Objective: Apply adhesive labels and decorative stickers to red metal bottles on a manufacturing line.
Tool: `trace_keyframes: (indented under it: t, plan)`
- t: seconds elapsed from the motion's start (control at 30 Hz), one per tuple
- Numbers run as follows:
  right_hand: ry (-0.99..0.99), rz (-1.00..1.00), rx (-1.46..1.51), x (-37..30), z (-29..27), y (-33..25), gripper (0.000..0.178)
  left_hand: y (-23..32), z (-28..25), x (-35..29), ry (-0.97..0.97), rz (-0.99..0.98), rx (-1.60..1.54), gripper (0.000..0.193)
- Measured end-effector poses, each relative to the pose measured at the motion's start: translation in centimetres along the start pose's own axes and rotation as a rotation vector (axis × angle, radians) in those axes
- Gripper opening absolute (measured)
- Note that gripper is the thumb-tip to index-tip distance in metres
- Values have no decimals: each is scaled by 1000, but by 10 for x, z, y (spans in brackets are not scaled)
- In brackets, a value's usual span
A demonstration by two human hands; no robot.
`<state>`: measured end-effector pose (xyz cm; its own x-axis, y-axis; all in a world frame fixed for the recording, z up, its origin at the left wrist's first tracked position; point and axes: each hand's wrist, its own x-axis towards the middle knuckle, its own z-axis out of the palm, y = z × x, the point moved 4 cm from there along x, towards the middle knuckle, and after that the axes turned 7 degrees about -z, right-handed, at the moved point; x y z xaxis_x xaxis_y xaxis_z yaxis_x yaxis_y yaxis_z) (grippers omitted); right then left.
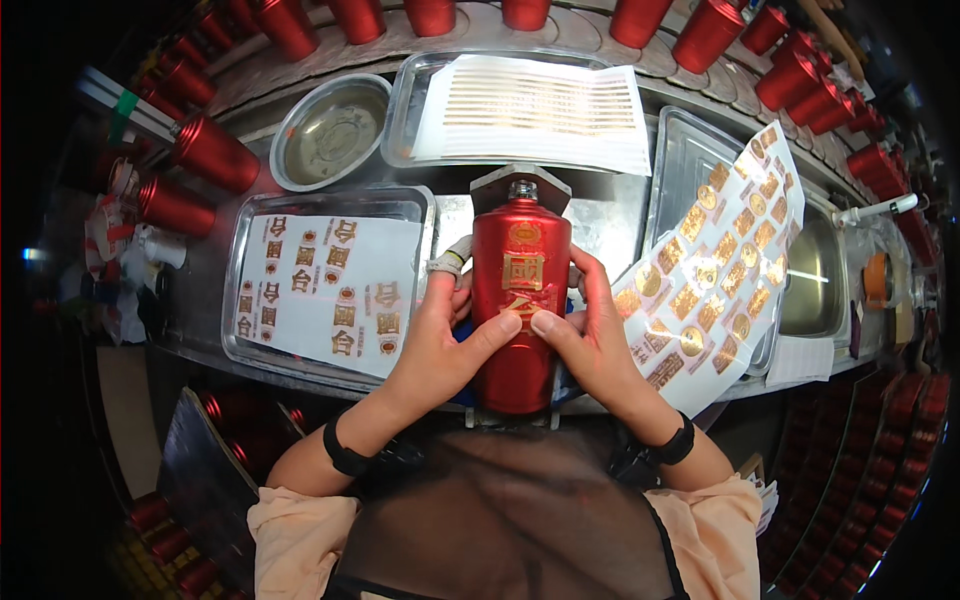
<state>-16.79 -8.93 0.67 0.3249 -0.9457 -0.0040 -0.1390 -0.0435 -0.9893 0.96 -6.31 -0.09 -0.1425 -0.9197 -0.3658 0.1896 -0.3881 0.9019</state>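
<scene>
Glossy red ceramic bottle with gold emblems (pixel 520 300) lies lengthwise on the steel workbench (pixel 610 215), neck pointing away. Left hand (pixel 440 340) and right hand (pixel 590 335) clasp its sides, fingers curled around it, both thumbs pressing a gold label flat on its front. Metal trays of gold sticker sheets (pixel 330 285) flank it.

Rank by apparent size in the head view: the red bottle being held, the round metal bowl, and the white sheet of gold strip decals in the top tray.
1. White sheet of gold strip decals
2. Red bottle, though nearness to the camera enlarges it
3. Round metal bowl
</scene>
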Motion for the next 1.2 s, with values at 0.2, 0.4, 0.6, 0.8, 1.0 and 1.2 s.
trace_keyframes:
  t: [0.2, 0.4, 0.6, 0.8, 1.0, 1.2]
  plan:
    - [23, 92, 146, 4, 2, 4, 71, 7, 2, 8, -6, -35, -65, 77]
    - [30, 31, 128, 5, 2, 4, 67, 8, 7, 8, 7, -17, -47, 73]
    - [26, 59, 233, 3, -2, -1, 60, 6, 3, 9, -41, -95, -166, 70]
    - [-7, 52, 136, 9, -9, 6, 58, 8, -3, 8, -61, -99, -217, 75]
    - [-63, 82, 208, -4, -3, 4, 63, 3, 0, 4, -46, -29, -53, 80]
    - [-86, -7, 102, -2, -8, 13, 68, -1, -3, 3, -67, -48, -31, 81]
